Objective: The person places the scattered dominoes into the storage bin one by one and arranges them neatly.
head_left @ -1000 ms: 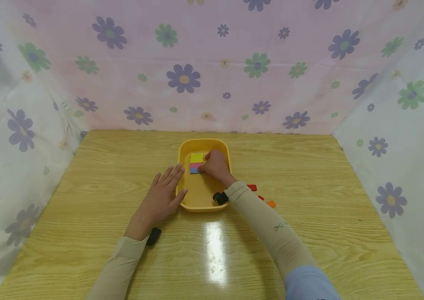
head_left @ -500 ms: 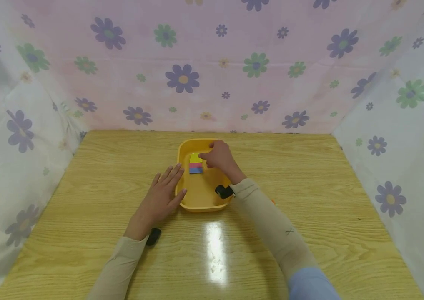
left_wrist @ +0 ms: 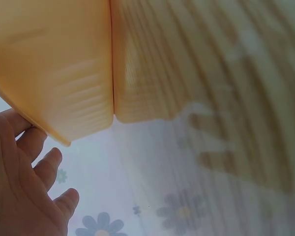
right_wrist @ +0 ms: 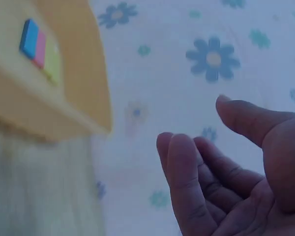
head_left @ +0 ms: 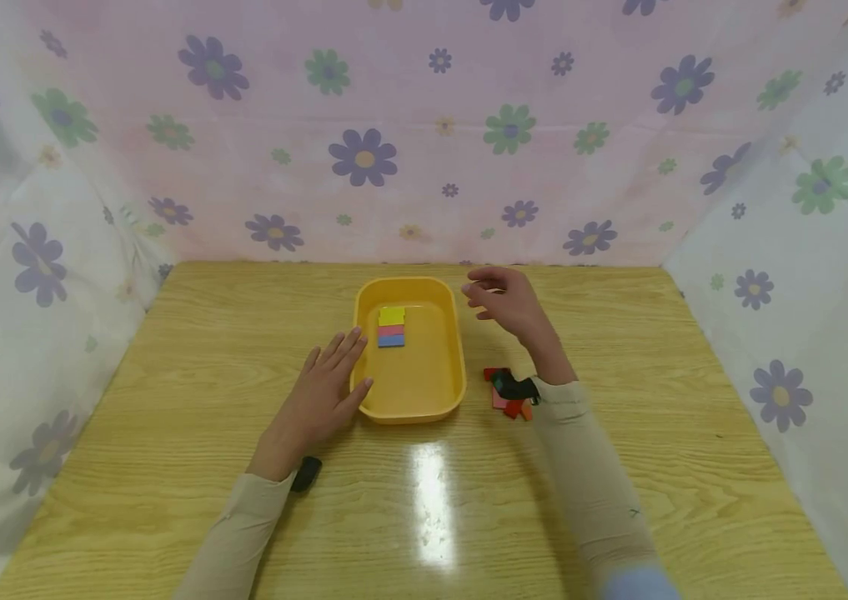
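Note:
A yellow plastic tray (head_left: 416,392) stands on the table. Inside it, toward its left side, flat coloured blocks lie in a row: yellow (head_left: 392,316), pink (head_left: 391,331) and blue (head_left: 391,341). My left hand (head_left: 316,400) rests with straight fingers against the tray's left rim; the left wrist view shows its fingertips (left_wrist: 49,162) at the rim. My right hand (head_left: 506,304) hangs beyond the tray's right edge, thumb and fingers apart, holding nothing. In the right wrist view the gap between thumb and fingers is bare.
Several red, pink and orange blocks (head_left: 513,408) lie in a small pile right of the tray, partly hidden by the black right wrist camera (head_left: 515,387). A flowered cloth (head_left: 424,167) hangs behind the wooden table (head_left: 619,333) and along both sides.
My right hand has let go of the blocks, lifted out of the tray and moved right, uncovering the row and the loose pile. My left hand has stayed in place.

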Demonstrator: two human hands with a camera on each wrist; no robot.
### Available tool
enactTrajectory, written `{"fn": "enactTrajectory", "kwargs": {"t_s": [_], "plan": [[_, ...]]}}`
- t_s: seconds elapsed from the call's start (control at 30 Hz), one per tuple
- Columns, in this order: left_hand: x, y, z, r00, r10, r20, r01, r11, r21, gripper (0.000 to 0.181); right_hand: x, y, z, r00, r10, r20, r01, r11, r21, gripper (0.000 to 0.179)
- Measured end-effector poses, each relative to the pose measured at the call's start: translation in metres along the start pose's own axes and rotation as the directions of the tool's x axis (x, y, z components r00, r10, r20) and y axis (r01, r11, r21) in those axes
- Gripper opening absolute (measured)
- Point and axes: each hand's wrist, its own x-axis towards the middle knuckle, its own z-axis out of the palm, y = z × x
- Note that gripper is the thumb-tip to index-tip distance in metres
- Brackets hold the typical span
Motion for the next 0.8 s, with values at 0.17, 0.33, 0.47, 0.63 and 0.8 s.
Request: {"fn": "enactTrajectory", "kwargs": {"t_s": [0.17,0.33,0.47,0.63,0.8], "plan": [[0.0,0.001,0.0,1.0,-0.004,0.01,0.004,1.0,-0.004,0.067,-0.013,0.037,-0.024,0.999,-0.002,-0.041,0.002,1.0,0.009,0.04],[0.0,0.0,-0.001,1.0,-0.015,0.027,0.015,1.0,0.004,0.067,-0.025,0.07,-0.035,0.998,-0.054,-0.017,0.054,0.998,-0.025,0.037],[0.0,0.0,-0.001,1.0,-0.008,0.022,0.008,1.0,0.008,0.067,-0.035,0.09,-0.041,0.995,-0.095,0.04,0.099,0.991,-0.088,0.036],[0.0,0.0,0.0,1.0,-0.004,0.009,0.004,1.0,0.007,0.067,-0.051,0.108,-0.051,0.986,-0.104,0.127,0.123,0.98,-0.158,0.033],[0.0,0.0,-0.002,1.0,-0.008,0.015,0.008,1.0,0.005,0.066,-0.072,0.116,-0.059,0.975,-0.07,0.21,0.12,0.965,-0.235,0.034]]}}
